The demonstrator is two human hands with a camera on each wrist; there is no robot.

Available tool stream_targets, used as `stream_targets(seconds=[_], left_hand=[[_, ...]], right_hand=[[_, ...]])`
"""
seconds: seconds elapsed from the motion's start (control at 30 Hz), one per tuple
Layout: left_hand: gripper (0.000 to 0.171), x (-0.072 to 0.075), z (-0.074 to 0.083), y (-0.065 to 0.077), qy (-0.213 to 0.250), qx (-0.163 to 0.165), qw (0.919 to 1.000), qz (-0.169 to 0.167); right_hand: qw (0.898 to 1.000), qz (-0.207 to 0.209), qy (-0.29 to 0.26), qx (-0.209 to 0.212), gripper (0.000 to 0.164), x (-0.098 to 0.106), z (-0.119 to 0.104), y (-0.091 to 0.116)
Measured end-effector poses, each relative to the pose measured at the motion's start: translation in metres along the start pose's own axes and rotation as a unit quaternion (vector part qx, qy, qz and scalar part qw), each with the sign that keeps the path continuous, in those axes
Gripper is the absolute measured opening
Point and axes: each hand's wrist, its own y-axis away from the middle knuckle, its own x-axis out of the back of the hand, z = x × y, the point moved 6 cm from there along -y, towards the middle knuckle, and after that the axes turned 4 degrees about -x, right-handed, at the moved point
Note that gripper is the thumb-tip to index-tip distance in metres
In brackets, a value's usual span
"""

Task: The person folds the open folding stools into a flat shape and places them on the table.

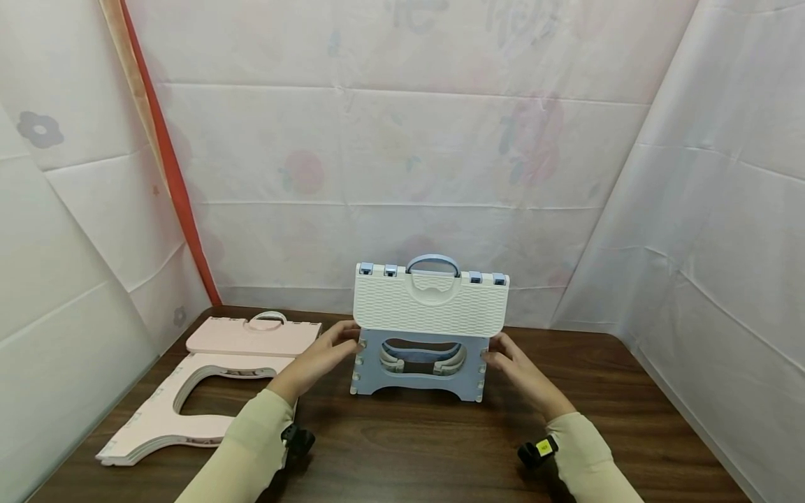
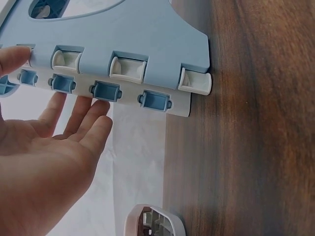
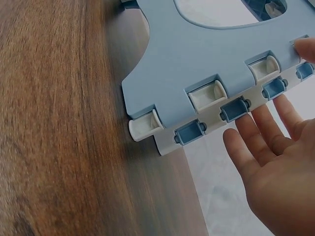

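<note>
A blue and white folding step stool stands on the table before me, its textured white top raised with a blue carry handle at the upper edge. My left hand holds its left side edge, and my right hand holds the right one. In the left wrist view the thumb lies on the blue front panel, with the other fingers along the white hinged edge behind. The right wrist view has the same grip mirrored, the thumb partly cut off by the frame.
A pink folding stool lies folded flat on the table's left side, close to my left forearm. Brown wooden tabletop extends in front and to the right. White printed cloth hangs behind and on both sides.
</note>
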Motion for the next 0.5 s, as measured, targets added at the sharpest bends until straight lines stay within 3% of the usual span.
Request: stream_targets(seconds=[0.5], left_hand=[[0.055, -0.0010, 0.0014, 0.0017, 0.000, -0.005, 1.0000, 0.002]], right_hand=[[1.000, -0.004, -0.010, 0.010, 0.041, -0.0017, -0.0038, 0.0009]])
